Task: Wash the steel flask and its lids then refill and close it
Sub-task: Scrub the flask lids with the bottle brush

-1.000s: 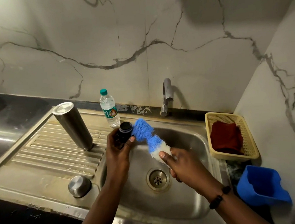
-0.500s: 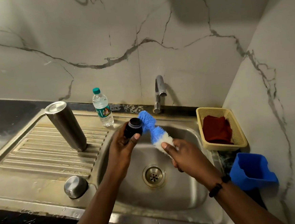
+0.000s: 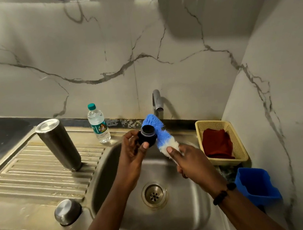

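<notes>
A black inner lid is held over the sink by the left hand, whose thumb and fingers are curled round it. A blue and white brush is gripped at its white end by the right hand, and its blue bristles are pressed against the right side of the lid. A dark bead bracelet is worn on the right wrist. The flask is stood upside down on the ribbed drainboard, left of the basin. A steel cap is set near the drainboard's front edge. A water bottle is placed behind the basin, left of the tap. A red cloth is kept in a yellow basket at the right, with a blue tub in front of it.
</notes>
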{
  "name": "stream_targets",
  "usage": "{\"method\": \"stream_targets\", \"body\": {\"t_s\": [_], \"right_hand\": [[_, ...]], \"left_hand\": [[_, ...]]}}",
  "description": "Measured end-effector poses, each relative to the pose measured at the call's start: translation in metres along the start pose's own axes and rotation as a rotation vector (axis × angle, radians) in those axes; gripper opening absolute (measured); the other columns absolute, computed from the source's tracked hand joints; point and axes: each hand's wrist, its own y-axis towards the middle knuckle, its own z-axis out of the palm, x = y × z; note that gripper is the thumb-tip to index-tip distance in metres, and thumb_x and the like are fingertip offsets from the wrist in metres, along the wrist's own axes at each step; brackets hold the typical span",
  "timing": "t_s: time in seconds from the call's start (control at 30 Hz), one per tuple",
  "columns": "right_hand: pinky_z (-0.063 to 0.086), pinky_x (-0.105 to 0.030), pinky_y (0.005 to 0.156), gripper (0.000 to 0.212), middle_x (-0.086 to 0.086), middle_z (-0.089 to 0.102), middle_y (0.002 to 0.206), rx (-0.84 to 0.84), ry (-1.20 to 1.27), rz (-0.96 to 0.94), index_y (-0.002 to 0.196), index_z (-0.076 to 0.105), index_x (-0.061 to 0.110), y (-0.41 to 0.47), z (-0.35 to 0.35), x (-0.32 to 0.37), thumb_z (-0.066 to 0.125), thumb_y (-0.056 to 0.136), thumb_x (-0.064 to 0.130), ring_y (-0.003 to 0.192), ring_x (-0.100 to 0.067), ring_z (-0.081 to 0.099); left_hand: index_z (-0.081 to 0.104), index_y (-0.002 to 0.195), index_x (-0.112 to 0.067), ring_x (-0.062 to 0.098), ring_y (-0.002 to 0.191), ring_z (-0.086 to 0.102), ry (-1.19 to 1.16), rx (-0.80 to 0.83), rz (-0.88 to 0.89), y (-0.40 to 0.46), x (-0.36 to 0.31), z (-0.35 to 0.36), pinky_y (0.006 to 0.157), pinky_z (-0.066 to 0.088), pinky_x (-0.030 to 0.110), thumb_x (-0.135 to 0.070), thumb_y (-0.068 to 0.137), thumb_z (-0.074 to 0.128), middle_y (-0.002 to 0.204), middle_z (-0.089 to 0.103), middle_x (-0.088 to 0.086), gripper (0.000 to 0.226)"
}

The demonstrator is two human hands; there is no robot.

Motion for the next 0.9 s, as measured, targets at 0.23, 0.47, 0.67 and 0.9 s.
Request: {"method": "stream_targets", "body": {"t_s": [0.23, 0.47, 0.67, 0.9], "right_hand": [[0.036, -0.014, 0.052, 0.026, 0.007, 0.053, 0.052, 0.024, -0.093, -0.081, 0.077, 0.054, 0.033, -0.002, -0.006, 0.001, 0.048, 0.098, 0.047, 0.042, 0.003, 0.051], [0.041, -0.022, 0.057, 0.036, 0.002, 0.057, 0.052, -0.057, -0.076, -0.099, 0.091, 0.069, 0.020, 0.010, -0.003, -0.010, 0.050, 0.097, 0.049, 0.042, -0.002, 0.050], [0.044, -0.025, 0.056, 0.035, 0.003, 0.055, 0.052, -0.069, -0.081, -0.071, 0.093, 0.067, 0.021, 0.022, -0.003, -0.014, 0.049, 0.097, 0.050, 0.042, -0.002, 0.050], [0.049, -0.029, 0.058, 0.042, 0.002, 0.057, 0.053, -0.085, -0.121, -0.026, 0.092, 0.067, 0.017, 0.028, 0.005, -0.018, 0.048, 0.096, 0.054, 0.042, -0.002, 0.050]], "left_hand": [[0.043, 0.127, -0.014, 0.035, 0.122, 0.058, -0.115, -0.138, 0.012, 0.028, 0.010, -0.008, 0.104, 0.045, 0.053, -0.020, 0.094, 0.065, 0.129, 0.062, 0.017, 0.039], [0.045, 0.127, -0.014, 0.029, 0.125, 0.060, -0.336, -0.146, -0.019, 0.043, 0.018, -0.003, 0.100, 0.053, 0.035, -0.019, 0.087, 0.068, 0.124, 0.068, 0.011, 0.046], [0.048, 0.120, -0.019, 0.023, 0.117, 0.063, -0.237, -0.141, 0.006, 0.063, 0.027, -0.002, 0.096, 0.052, 0.033, -0.025, 0.076, 0.082, 0.123, 0.065, 0.011, 0.056], [0.058, 0.124, -0.020, 0.025, 0.121, 0.062, -0.261, -0.114, 0.009, 0.078, 0.031, -0.003, 0.099, 0.054, 0.037, -0.031, 0.080, 0.081, 0.125, 0.067, 0.006, 0.051]]}}
